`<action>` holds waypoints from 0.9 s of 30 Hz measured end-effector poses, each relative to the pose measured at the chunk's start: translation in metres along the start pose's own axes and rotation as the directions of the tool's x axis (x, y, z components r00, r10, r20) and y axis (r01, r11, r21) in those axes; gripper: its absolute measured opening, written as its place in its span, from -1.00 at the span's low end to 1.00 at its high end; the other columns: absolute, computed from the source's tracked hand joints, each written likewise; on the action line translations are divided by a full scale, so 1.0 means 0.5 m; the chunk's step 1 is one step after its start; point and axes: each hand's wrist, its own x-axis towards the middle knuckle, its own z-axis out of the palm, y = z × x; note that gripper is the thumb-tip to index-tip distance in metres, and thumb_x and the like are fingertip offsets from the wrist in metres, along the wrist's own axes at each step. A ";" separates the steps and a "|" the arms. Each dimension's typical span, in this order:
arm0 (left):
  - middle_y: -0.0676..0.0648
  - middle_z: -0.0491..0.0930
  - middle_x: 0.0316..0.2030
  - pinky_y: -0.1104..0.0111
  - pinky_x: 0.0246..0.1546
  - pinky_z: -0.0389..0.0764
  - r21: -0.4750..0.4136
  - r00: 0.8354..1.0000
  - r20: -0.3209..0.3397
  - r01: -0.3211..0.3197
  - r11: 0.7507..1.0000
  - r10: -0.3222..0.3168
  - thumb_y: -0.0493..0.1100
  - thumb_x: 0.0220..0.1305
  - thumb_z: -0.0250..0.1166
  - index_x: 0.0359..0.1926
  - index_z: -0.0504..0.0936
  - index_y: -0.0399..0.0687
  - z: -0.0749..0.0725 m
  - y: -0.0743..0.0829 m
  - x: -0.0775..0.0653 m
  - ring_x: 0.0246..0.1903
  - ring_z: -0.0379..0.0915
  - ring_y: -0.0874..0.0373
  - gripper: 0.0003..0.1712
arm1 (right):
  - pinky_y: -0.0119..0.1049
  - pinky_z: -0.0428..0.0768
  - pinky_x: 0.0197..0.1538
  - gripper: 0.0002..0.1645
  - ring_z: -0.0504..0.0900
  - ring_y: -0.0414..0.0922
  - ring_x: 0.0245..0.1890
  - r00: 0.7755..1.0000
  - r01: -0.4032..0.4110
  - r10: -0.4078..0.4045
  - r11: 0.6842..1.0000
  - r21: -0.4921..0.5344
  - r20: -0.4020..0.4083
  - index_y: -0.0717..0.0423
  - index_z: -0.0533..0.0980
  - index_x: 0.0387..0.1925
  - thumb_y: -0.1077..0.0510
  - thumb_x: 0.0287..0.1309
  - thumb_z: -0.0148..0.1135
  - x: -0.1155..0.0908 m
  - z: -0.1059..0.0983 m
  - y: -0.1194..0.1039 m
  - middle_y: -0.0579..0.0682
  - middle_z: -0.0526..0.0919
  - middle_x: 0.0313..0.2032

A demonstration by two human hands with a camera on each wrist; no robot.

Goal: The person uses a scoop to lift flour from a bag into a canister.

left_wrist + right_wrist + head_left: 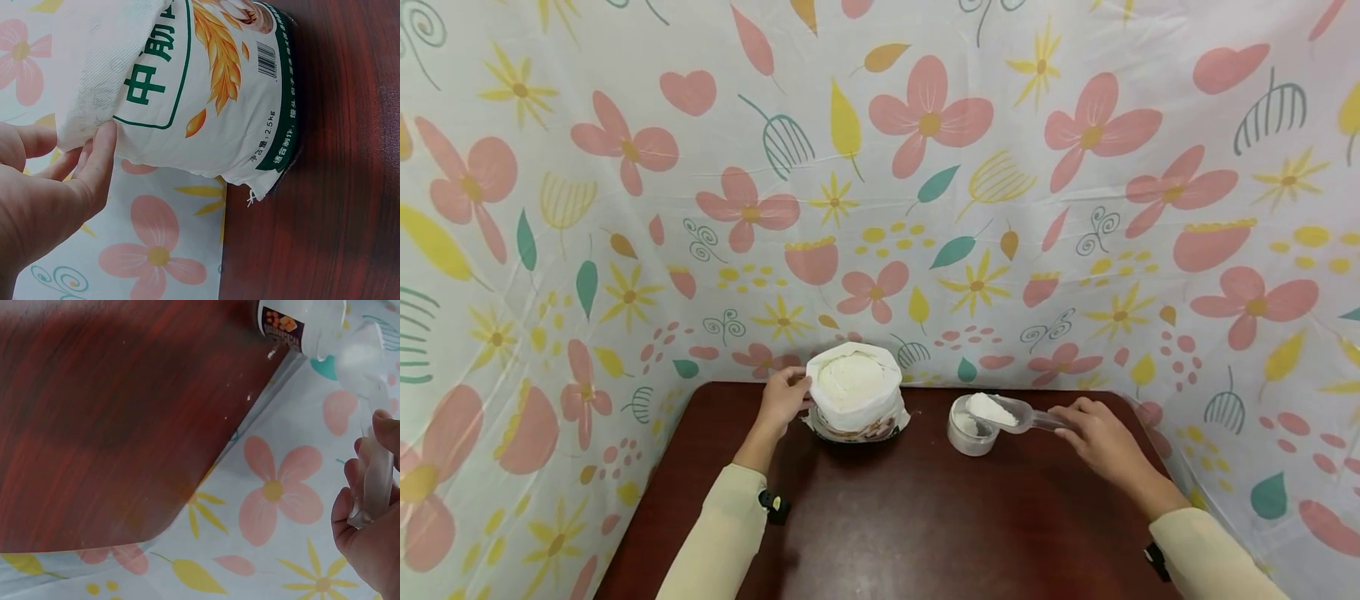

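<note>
My left hand (784, 402) pinches the folded-down rim of a white flour bag (859, 412), thumb on one side and fingertips on the other. The bag stands upright with its top spread wide, and white flour (852, 377) fills it near the rim. A wheat-ear print and a barcode show on its side in the left wrist view. My right hand (1103, 440) grips the handle of a clear plastic scoop (1021, 413), thumb along the top. White flour is heaped in the scoop, which overlaps the mouth of a clear round jar (973, 444). Inside the jar lies some white powder.
Both bag and jar stand towards the back of a dark red-brown table (880, 517). A flower-printed cloth (1037, 208) rises right behind the table and along its sides. A few white specks (249, 397) lie close to the jar.
</note>
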 end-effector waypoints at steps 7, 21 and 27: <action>-0.34 0.55 0.01 0.06 0.00 0.80 -0.010 1.000 -0.008 -0.003 1.000 0.003 -0.24 0.57 0.13 0.29 0.53 -0.34 0.001 0.000 0.000 -0.23 0.68 0.08 -0.61 | -0.11 0.57 -0.27 -0.66 0.51 -0.05 -0.23 0.998 0.035 -0.032 0.998 -0.054 0.061 0.13 0.73 0.00 0.23 0.16 0.50 0.021 -0.002 -0.005 -0.06 0.58 -0.26; -0.34 0.55 0.01 0.23 -0.14 0.84 0.005 1.000 -0.012 0.005 1.000 -0.005 -0.24 0.56 0.14 0.32 0.51 -0.34 0.002 0.001 0.000 -0.16 0.69 -0.02 -0.59 | -0.10 0.59 -0.31 -0.73 0.54 -0.04 -0.34 0.981 0.146 -0.126 0.980 -0.133 0.150 0.08 0.74 -0.11 0.25 0.11 0.53 0.086 -0.018 -0.009 -0.05 0.56 -0.32; -0.34 0.56 0.02 0.30 -0.18 0.84 0.007 1.000 -0.006 0.003 1.000 -0.003 -0.23 0.57 0.13 0.32 0.51 -0.33 0.001 0.000 0.001 -0.13 0.70 -0.04 -0.59 | -0.06 0.65 -0.21 -0.77 0.57 0.03 -0.25 0.967 0.214 -0.179 0.956 -0.198 0.182 0.05 0.73 -0.22 0.28 0.05 0.56 0.116 -0.014 -0.015 0.01 0.62 -0.26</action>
